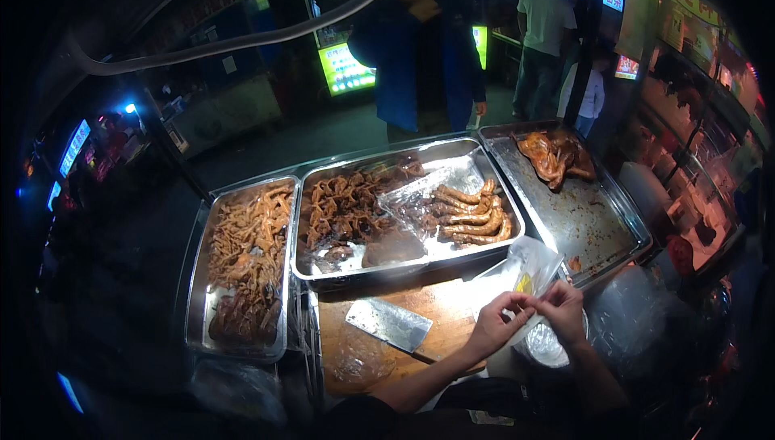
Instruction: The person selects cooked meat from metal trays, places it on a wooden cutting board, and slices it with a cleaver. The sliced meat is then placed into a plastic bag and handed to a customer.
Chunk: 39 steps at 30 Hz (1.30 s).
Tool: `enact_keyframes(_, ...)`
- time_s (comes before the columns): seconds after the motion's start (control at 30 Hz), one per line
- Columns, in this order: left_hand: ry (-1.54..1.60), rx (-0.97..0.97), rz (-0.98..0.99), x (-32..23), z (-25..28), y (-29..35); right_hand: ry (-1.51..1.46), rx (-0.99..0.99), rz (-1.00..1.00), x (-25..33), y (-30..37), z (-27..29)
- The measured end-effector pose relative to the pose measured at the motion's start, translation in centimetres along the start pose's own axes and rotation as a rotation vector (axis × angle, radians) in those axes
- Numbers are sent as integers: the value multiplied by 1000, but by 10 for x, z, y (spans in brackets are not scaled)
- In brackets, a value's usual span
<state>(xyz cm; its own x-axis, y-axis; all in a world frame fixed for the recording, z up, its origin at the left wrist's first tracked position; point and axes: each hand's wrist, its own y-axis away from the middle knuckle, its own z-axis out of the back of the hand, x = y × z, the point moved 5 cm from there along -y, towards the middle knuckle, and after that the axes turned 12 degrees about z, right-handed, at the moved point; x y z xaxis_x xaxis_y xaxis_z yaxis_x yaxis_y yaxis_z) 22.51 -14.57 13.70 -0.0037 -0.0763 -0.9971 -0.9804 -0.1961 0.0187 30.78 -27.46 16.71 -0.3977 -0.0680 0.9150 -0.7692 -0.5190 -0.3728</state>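
Note:
Both my hands are close together over the right end of the wooden cutting board. My left hand and my right hand pinch a clear plastic bag between their fingertips. Something small and yellow shows through the bag's plastic. Below my fingers is a round, shiny silver container, partly covered by my hands. A wide-bladed cleaver lies flat on the board, left of my left forearm. Its handle end reaches toward that forearm.
Beyond the board, a steel tray holds dark cooked meat and long brown necks. Chicken feet fill a tray at left. The right tray carries glossy roasted poultry. A person in blue stands across the stall.

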Motion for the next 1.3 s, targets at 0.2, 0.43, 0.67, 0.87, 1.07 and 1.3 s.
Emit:
enact_keyframes(0.2,237,45,158,43,-1,15,418,6,348,-4,24,-25)
enact_keyframes(0.43,272,221,188,46,5,4,219,81,-19,-19,31,-8)
enact_keyframes(0.67,1164,376,166,42,8,-3,157,-254,-151,-84,46,66)
enact_keyframes(0.87,261,126,82,14,28,-4,450,-610,-59,-86,46,154)
enact_keyframes(1.07,-874,-142,-158,-15,50,-54,803,-453,129,-38,33,166)
enact_keyframes(1.3,-1056,238,202,-37,6,-90,964,-145,-183,12,56,158)
